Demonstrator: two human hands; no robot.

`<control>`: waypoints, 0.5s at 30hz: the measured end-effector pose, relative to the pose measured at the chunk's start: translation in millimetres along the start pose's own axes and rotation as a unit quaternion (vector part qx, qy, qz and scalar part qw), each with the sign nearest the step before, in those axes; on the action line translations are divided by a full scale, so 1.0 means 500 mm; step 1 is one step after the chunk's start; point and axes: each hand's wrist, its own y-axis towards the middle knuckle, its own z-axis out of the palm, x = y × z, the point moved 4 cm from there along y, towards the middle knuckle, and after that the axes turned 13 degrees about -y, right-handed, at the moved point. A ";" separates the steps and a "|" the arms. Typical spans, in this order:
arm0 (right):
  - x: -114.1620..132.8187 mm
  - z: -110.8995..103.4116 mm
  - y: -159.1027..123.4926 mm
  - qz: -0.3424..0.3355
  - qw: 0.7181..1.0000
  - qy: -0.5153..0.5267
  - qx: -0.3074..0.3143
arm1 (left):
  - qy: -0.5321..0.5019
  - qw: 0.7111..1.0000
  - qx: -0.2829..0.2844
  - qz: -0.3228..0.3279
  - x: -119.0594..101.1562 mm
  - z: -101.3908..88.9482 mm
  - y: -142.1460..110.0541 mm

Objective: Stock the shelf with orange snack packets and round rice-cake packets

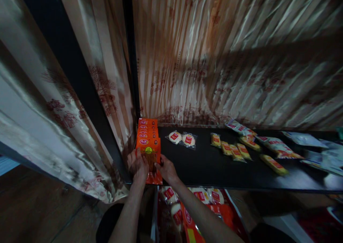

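Observation:
A row of orange snack packets overlaps from back to front at the left end of the black shelf. The front orange snack packet has a clear window with brown sticks inside. My left hand is closed on its left edge, and my right hand pinches its right edge. Just right of the row lie two round white crackers in clear wrappers.
Small yellow packets and red-and-white bags lie farther right along the shelf. Below its front edge, an open box holds wrapped crackers and orange packets. A dark post and striped curtains border the shelf.

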 end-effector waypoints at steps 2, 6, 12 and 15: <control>0.007 -0.006 -0.002 -0.004 1.000 -0.017 0.000 | 0.024 0.999 -0.012 0.039 -0.010 0.004 -0.007; 0.011 -0.008 -0.003 -0.010 1.000 -0.026 0.009 | 0.044 0.995 0.011 0.088 -0.024 0.023 -0.022; -0.003 -0.004 -0.004 -0.004 0.997 -0.071 -0.044 | 0.047 0.994 0.045 0.084 -0.025 0.038 -0.029; -0.009 -0.001 -0.002 0.003 0.997 -0.053 -0.060 | 0.053 0.994 0.053 0.075 -0.023 0.043 -0.028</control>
